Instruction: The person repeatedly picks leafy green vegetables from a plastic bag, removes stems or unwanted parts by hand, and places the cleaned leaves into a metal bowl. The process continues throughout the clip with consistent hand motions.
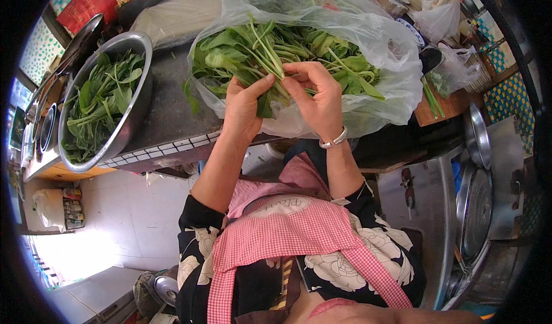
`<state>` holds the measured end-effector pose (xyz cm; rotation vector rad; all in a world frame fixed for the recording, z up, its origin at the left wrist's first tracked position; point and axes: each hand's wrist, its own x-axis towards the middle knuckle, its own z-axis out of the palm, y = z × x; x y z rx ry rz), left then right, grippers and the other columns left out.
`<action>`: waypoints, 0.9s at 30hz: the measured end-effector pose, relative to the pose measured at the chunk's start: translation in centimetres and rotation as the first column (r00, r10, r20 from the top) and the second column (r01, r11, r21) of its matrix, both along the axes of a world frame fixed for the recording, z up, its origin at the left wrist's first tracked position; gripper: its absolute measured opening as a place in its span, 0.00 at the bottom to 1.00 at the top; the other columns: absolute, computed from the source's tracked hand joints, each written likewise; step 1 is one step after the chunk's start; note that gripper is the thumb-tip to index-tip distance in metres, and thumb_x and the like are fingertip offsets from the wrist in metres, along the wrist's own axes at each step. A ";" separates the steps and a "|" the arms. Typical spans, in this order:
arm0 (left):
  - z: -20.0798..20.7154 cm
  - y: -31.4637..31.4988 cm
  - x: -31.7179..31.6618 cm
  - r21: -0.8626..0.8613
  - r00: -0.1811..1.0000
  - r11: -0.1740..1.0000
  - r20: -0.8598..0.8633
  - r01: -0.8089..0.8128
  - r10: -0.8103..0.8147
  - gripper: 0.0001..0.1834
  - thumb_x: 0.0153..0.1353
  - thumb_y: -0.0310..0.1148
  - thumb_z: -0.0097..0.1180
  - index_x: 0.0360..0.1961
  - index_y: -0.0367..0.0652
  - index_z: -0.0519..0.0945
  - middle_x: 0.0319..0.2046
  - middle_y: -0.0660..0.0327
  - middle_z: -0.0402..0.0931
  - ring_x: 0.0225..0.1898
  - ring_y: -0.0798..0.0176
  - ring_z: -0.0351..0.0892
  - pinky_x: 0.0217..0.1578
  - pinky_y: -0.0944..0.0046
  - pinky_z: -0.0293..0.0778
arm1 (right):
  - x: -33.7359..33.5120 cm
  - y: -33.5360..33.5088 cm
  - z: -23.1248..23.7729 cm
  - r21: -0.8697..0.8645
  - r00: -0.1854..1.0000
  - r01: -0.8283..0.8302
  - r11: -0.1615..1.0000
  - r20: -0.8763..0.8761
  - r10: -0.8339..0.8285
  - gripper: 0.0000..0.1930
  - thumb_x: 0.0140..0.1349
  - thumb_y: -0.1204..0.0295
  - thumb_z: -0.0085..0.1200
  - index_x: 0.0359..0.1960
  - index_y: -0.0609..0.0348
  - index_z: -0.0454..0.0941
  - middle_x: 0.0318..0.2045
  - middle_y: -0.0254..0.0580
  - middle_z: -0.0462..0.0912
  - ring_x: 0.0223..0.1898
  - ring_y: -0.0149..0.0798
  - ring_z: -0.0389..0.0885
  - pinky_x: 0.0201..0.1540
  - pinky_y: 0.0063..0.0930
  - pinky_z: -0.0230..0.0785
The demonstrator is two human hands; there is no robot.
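At 12 o'clock, the left hand (242, 108) and right hand (319, 102) pinch leafy stems (272, 59) between them at the mouth of the plastic bag (399, 65); judging by the metal bowl (141, 97) at 10 o'clock, heaped with leaves (103, 94), the work seems partway, with many loose greens (353, 74) left bagged
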<state>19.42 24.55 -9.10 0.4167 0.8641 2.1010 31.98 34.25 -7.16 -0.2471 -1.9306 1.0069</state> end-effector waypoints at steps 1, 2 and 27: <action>-0.1 -0.1 0.1 -0.003 1.000 1.000 0.006 -0.015 0.015 0.14 0.66 0.19 0.62 0.53 0.37 0.81 0.47 0.57 0.85 0.46 0.60 0.86 0.47 0.57 0.84 | -0.1 -0.1 -0.1 0.014 0.999 0.033 0.999 0.021 -0.033 0.11 0.66 0.78 0.64 0.50 0.66 0.84 0.43 0.40 0.86 0.40 0.31 0.87 0.42 0.25 0.80; -0.2 -0.1 0.2 -0.009 1.000 1.000 0.018 -0.019 0.020 0.15 0.65 0.19 0.62 0.53 0.37 0.81 0.47 0.57 0.85 0.46 0.60 0.86 0.47 0.57 0.84 | -0.2 -0.1 -0.2 0.035 0.998 0.052 0.998 0.034 -0.053 0.12 0.66 0.78 0.64 0.50 0.65 0.85 0.43 0.40 0.86 0.39 0.31 0.87 0.41 0.25 0.80; -1.1 0.1 1.0 -0.003 0.999 0.999 0.001 -0.036 0.036 0.20 0.61 0.21 0.67 0.55 0.37 0.79 0.47 0.58 0.85 0.45 0.62 0.85 0.47 0.60 0.82 | -0.9 -0.3 -2.1 -0.138 0.990 0.117 0.984 0.093 -0.104 0.08 0.68 0.72 0.60 0.40 0.66 0.78 0.32 0.46 0.85 0.32 0.40 0.85 0.35 0.34 0.76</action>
